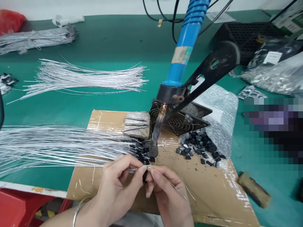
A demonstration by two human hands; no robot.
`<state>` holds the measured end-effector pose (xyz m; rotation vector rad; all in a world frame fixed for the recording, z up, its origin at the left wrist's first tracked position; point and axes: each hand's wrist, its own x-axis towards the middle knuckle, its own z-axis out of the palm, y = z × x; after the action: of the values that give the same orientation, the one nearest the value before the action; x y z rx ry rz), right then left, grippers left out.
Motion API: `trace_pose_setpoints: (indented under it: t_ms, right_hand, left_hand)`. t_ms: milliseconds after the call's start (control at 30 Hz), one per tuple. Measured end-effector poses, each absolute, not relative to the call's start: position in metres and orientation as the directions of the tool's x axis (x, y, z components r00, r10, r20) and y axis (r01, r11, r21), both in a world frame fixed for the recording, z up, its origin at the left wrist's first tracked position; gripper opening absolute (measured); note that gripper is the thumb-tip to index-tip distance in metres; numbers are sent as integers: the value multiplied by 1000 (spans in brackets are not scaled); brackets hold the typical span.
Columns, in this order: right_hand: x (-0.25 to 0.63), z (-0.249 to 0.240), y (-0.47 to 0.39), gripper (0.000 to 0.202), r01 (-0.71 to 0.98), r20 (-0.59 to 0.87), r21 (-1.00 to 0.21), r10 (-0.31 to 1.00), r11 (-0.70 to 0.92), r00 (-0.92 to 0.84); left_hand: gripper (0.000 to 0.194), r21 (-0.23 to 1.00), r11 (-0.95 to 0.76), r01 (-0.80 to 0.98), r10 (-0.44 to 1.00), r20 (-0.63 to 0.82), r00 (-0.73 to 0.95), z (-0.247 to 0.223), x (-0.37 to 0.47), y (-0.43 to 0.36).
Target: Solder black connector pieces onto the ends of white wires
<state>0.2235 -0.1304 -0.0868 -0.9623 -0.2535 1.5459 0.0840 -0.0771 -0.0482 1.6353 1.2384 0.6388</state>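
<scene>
My left hand point(119, 186) is pinched on thin silvery wires by a small black piece point(144, 177). Fingertip to fingertip with it, my right hand point(169, 190) pinches a thin wire point(176, 188) that trails down to the right. The fingers partly cover the black piece, and the exact join is hidden. Just above the hands, a soldering iron point(159, 126) with a blue handle points downward in a black bracket point(213, 64). Left of its tip lies a bundle of silvery wires point(71, 143) with black pieces point(142, 149) on their ends.
Cardboard point(203, 189) lies under the work. A fan point(175, 119) and a grey block with metal rods point(136, 124) stand behind the iron tip. Loose black pieces point(201, 146) spill from bubble wrap point(224, 104). More wires point(92, 77) lie on the green table point(113, 41).
</scene>
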Motion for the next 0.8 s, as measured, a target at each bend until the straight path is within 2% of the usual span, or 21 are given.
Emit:
trace_pose_setpoints:
  t_ms: [133, 233, 300, 367, 400, 467, 533, 633, 800]
  right_hand:
    - [220, -89, -132, 8, -701, -412, -675, 906, -230, 99]
    - [225, -89, -133, 14, -624, -394, -748, 908, -226, 144]
    - [238, -89, -134, 20, -458, -329, -873, 896, -168, 298]
    - [258, -89, -136, 20, -137, -181, -983, 816, -126, 549]
    - [270, -90, -137, 21, 40, -108, -983, 736, -181, 668]
    - [294, -93, -138, 32, 325, 37, -882, 639, -340, 769]
    - [313, -98, -138, 47, 542, 140, -708, 661, -453, 737]
    - [324, -107, -135, 53, 769, 285, -523, 775, -367, 564]
    - [321, -109, -132, 32, 912, 439, -358, 826, -201, 354]
  left_hand:
    - [21, 918, 6, 396, 928, -153, 340, -47, 86, -75]
    - [21, 920, 37, 390, 929, -176, 326, -45, 88, -73]
    - [20, 921, 64, 385, 931, -194, 309, -44, 87, -71]
    - [17, 927, 104, 360, 931, -218, 293, -43, 86, -70]
    - [15, 931, 125, 344, 929, -231, 288, -43, 86, -69]
    - [12, 934, 151, 323, 926, -248, 283, -43, 85, -68]
    - [11, 935, 147, 323, 928, -243, 281, -43, 84, -68]
    - [11, 936, 120, 332, 936, -218, 276, -44, 84, -68]
    - [9, 932, 106, 347, 942, -206, 265, -43, 84, -67]
